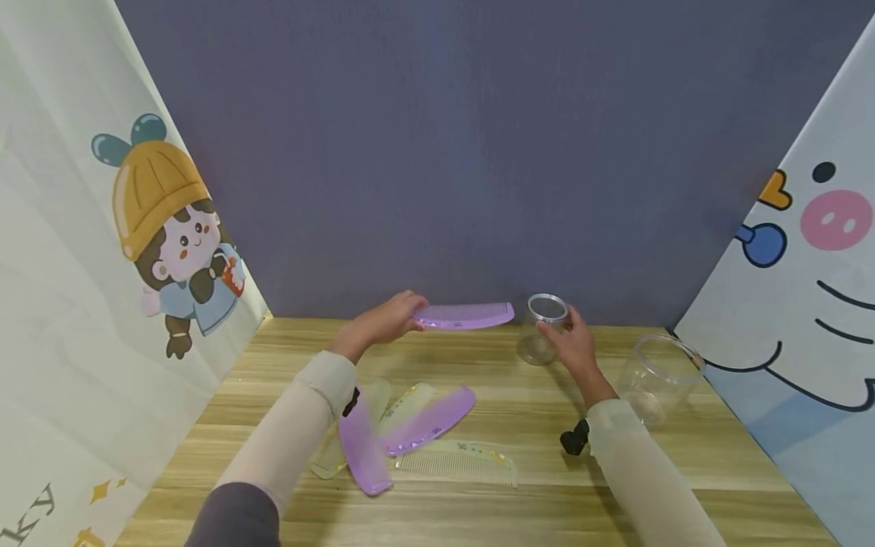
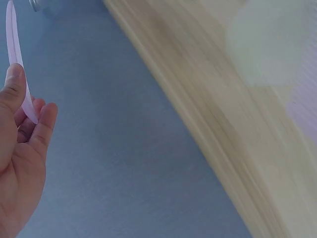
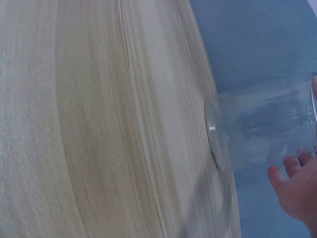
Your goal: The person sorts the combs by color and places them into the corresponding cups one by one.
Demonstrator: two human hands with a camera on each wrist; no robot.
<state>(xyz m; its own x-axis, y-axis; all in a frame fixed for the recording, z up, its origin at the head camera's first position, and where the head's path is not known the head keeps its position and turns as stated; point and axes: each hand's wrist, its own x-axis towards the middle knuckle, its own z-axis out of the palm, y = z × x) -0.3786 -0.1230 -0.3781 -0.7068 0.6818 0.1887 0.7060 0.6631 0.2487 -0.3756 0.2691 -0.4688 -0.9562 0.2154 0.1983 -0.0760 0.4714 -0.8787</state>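
Observation:
My left hand [image 1: 391, 319] pinches one end of a purple comb [image 1: 468, 317], held out level toward the right with its teeth up. In the left wrist view the thumb presses on one face of the comb [image 2: 15, 49] and the fingers lie behind it. At the back of the table, my right hand [image 1: 576, 348] grips a small clear jar [image 1: 536, 348] near its silvery rim. The right wrist view has the jar [image 3: 262, 124] upright with its base at the tabletop, fingers along its side. The comb's free end is just left of the jar's rim.
Several combs lie overlapping in front: a purple comb [image 1: 361, 452], another purple comb [image 1: 437, 419] and a pale yellow-green comb [image 1: 456, 462] among them. A larger clear container [image 1: 659, 384] stands right of my right forearm. A dark panel [image 1: 478, 167] rises behind the wooden table [image 1: 581, 509].

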